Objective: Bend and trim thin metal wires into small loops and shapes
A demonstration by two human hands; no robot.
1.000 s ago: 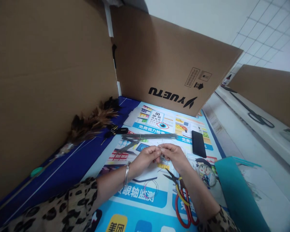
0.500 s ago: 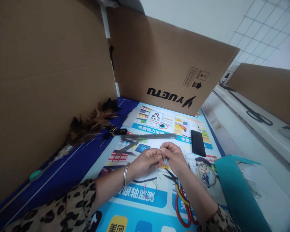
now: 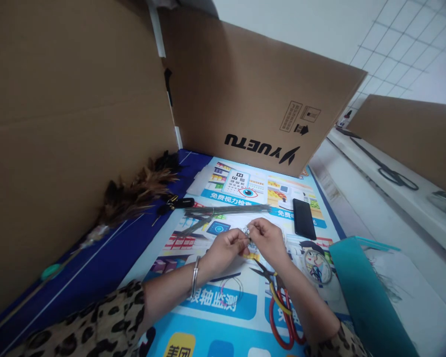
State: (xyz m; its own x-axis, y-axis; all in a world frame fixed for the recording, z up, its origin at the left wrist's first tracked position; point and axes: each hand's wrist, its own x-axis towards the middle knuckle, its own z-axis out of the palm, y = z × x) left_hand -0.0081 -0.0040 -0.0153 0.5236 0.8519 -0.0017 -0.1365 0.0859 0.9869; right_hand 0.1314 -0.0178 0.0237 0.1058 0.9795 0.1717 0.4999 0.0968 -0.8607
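My left hand (image 3: 226,246) and my right hand (image 3: 268,240) meet above the printed table mat (image 3: 223,302). Both pinch a small clear bead-like piece on thin wire (image 3: 247,233) between their fingertips. A silver bangle (image 3: 195,274) circles my left wrist. Just beyond my hands lies a bundle of thin grey wires (image 3: 226,211). Red-handled pliers (image 3: 280,310) lie under my right forearm. A small wire loop (image 3: 230,287) rests on the mat near my left wrist.
A black phone (image 3: 304,218) lies on the mat to the right. A feather duster (image 3: 134,196) and black keys (image 3: 178,202) lie at the left by the cardboard wall (image 3: 70,124). A teal box (image 3: 360,292) stands at the right. Another cardboard sheet (image 3: 260,94) stands behind.
My hands stayed together on the small piece, shifting slightly up and away from me. The fingers have turned a little around it.
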